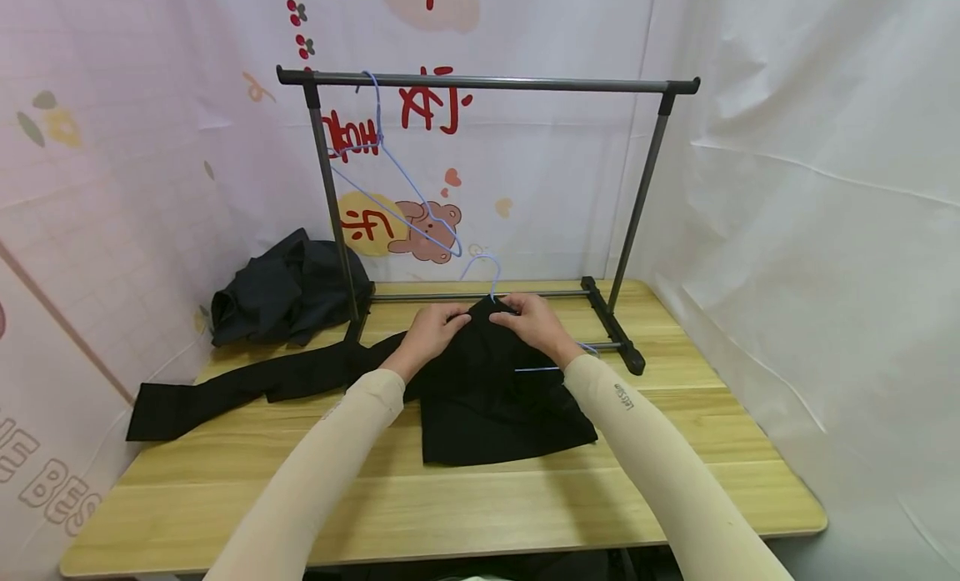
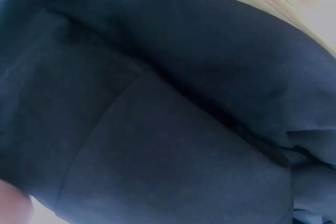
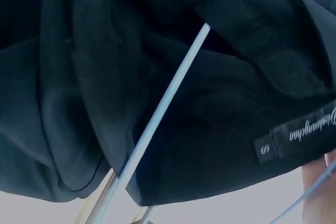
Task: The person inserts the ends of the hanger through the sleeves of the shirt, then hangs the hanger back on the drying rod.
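A black long-sleeved shirt [image 1: 480,414] lies on the table, one sleeve [image 1: 292,373] stretched out to the left. The hook of a light blue hanger [image 1: 497,272] rises from its collar, and the hanger's bar [image 3: 160,108] shows across the opening in the right wrist view. At the left of the collar, my left hand [image 1: 429,335] pinches the cloth between thumb and fingers. My right hand [image 1: 536,324] pinches the collar's other side, close to the hook. A neck label [image 3: 302,132] shows inside the shirt. Dark cloth fills most of the left wrist view.
A dark metal rack [image 1: 487,82] stands at the back of the wooden table [image 1: 465,514], its right foot [image 1: 615,331] just beyond my right forearm. Another light blue hanger [image 1: 408,181] hangs from its bar. A heap of dark clothing [image 1: 285,289] lies at the back left.
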### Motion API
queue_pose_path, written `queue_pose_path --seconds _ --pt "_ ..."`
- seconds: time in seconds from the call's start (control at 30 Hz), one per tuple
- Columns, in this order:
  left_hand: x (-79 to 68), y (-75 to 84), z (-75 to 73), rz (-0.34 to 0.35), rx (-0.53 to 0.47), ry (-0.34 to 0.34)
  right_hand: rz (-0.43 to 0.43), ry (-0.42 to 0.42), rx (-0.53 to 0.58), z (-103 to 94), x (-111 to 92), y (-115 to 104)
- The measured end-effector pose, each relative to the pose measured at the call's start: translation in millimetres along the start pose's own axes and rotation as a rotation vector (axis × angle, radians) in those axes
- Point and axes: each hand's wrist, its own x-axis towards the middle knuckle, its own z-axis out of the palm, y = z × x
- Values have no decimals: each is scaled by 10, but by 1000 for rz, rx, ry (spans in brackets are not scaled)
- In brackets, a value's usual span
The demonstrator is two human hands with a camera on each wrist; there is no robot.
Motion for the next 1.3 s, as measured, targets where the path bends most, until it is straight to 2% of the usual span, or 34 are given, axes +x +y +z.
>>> queue_pose_path --seconds 0.13,0.2,0.4,0.67,0.87,1.1,1.3 --pt "-2 -67 -30 -33 -5 -11 13 19 -92 4 -14 26" --pt "-5 -93 -48 -55 -16 -13 19 26 -101 -5 -32 43" --pt "-47 -158 -91 -98 -68 -46 22 49 -72 -13 -62 88" --pt "-139 -232 -141 -196 -115 -71 46 72 -32 4 -60 95" --pt "-131 -206 -140 -196 -186 -49 52 74 -21 8 -63 84" --pt "-143 -216 -116 -197 -143 -48 27 71 -73 28 -84 83" --pt "-158 -291 -116 -211 -104 -29 85 89 -158 -48 -149 109"
